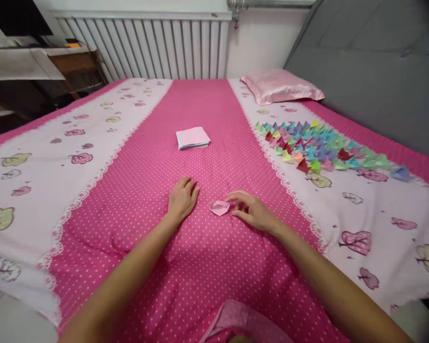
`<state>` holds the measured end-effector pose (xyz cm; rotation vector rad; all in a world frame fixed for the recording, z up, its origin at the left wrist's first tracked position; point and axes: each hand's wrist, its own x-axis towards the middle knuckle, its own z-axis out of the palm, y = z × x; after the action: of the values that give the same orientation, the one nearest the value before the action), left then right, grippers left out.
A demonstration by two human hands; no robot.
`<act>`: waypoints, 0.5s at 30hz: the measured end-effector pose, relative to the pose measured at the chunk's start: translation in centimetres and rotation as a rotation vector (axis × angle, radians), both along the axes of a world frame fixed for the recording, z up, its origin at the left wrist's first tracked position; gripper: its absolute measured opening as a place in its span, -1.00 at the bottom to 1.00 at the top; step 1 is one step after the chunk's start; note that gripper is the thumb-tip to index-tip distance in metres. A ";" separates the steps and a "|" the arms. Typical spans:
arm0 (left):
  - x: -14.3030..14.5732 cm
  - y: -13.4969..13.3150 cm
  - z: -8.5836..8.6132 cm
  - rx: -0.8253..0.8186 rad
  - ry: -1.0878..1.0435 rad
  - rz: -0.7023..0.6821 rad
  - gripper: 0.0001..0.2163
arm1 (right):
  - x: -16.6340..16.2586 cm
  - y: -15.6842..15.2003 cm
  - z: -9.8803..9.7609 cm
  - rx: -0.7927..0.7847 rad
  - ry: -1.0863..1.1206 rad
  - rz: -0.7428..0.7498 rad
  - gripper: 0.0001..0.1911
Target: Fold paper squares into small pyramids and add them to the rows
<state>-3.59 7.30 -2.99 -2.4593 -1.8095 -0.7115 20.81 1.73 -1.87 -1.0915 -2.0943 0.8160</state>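
Observation:
A small folded pink paper piece (219, 207) lies on the pink dotted bedspread (207, 267) between my hands. My right hand (250, 211) rests just right of it, fingers loosely curled, fingertips touching its right edge. My left hand (182, 198) lies flat on the cover a little to the left of the piece, fingers stretched forward, holding nothing. Farther ahead a stack of square pink paper sheets (192, 137) sits in the middle of the bed. On the right, several folded paper shapes in many colours (318, 145) are laid out in rows.
A pink satin pillow (280, 86) lies at the head of the bed by a grey padded headboard (372, 62). A white radiator (157, 45) lines the far wall. A wooden desk with clutter (71, 62) stands at far left.

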 end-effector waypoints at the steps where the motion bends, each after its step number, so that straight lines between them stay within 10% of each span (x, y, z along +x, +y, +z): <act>1: 0.2 0.2 -0.4 0.002 0.074 0.037 -0.61 | 0.0 0.2 -0.3 0.044 -0.001 0.005 -0.73; 15: -0.7 2.7 -1.8 0.131 0.283 -0.026 -0.49 | -1.7 2.1 -0.7 0.239 -0.194 -0.036 -0.84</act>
<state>-4.25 9.96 -4.81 -2.3615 -1.5798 -0.4394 19.15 3.86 -2.62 -1.1099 -2.2556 0.4425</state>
